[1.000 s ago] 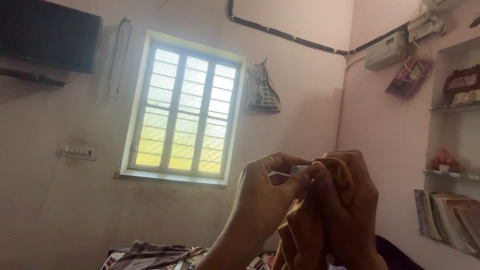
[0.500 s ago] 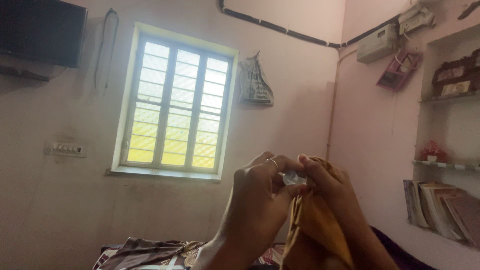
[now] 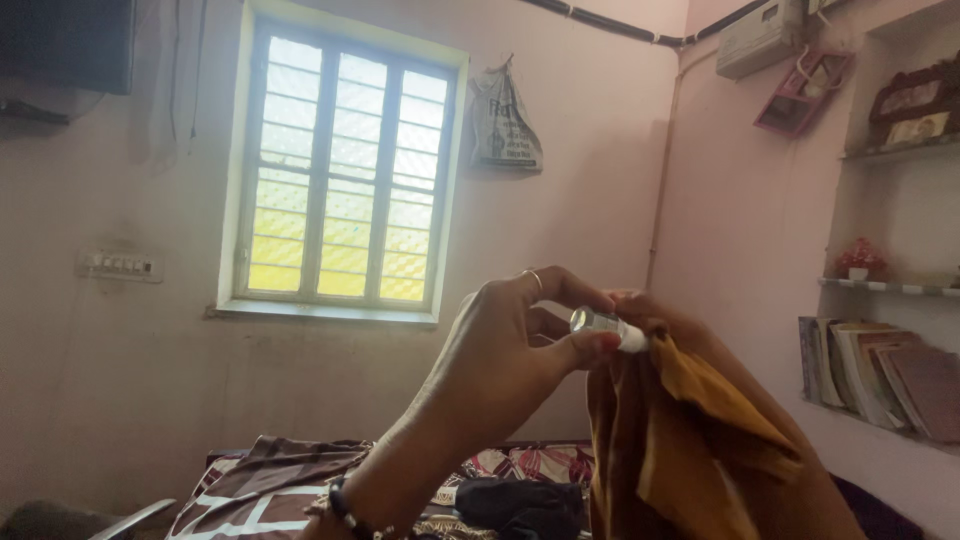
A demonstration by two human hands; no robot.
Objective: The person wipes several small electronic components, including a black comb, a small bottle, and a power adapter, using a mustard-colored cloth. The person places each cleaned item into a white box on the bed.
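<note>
My left hand (image 3: 500,350), with a ring on one finger and a dark bracelet at the wrist, pinches a small clear round-tipped object (image 3: 600,326) between thumb and fingers. My right hand (image 3: 655,315) is almost wholly covered by a mustard-yellow cloth (image 3: 690,430) that hangs down from it; only its fingertips show, touching the other end of the small object. Both hands are raised in front of the wall, to the right of the window (image 3: 335,175).
A bed with a brown patterned blanket (image 3: 270,485) and dark clothes lies below. A wall niche at right holds books (image 3: 880,370) and a red ornament (image 3: 860,258). A bag (image 3: 503,125) hangs by the window; a switchboard (image 3: 120,265) is at left.
The view has tilted down, so the bed shows more. The small clear object has come out further from the cloth, and the hands have drawn slightly apart.
</note>
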